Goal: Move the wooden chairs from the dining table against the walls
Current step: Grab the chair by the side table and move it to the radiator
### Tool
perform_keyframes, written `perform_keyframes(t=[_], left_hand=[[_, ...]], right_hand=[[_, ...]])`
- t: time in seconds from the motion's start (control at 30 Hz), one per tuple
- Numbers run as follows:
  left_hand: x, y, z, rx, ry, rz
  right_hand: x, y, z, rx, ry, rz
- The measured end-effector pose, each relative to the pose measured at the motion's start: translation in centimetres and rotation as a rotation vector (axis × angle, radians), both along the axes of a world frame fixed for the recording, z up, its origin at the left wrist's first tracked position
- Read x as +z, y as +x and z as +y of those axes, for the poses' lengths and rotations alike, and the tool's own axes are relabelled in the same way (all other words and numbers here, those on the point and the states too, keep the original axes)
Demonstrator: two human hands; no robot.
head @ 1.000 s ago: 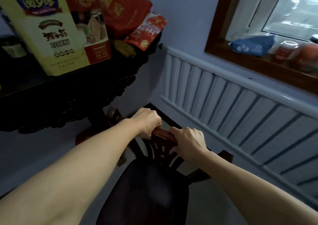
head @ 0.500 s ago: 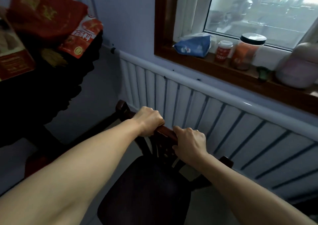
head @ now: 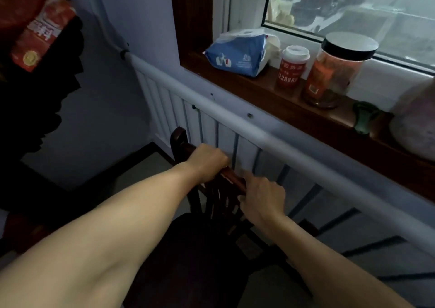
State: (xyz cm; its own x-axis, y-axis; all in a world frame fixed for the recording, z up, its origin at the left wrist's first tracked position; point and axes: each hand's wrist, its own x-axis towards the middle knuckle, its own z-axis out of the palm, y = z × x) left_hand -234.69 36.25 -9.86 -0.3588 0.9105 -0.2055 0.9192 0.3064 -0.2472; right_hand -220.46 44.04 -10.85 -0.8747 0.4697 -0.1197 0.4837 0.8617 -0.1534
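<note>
Chair seat (head: 188, 256) sits nearest, between the forearms. Both hands are closed on the top rail: left hand (head: 208, 164) and right hand (head: 261, 199). Rail's long axis runs parallel to the radiator (head: 270, 138), just beyond; push straight ahead.

Floor (head: 150, 166) — chair (head: 195, 256) standing.

Both arms outstretched, left hand (head: 207, 164) and right hand (head: 262, 198) fisted.
</note>
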Motion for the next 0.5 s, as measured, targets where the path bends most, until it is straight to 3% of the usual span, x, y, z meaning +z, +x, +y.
perform_keyframes(t=[0.27,0.5], left_hand=[[-0.9,-1.9,4.8,-0.069,-0.025,0.018],[-0.5,-2.7,7.2,-0.057,0.065,0.058]], right_hand=[[-1.0,-1.6,4.7,-0.028,-0.038,-0.003],[-1.1,-3.1,7.0,-0.063,0.110,-0.015]])
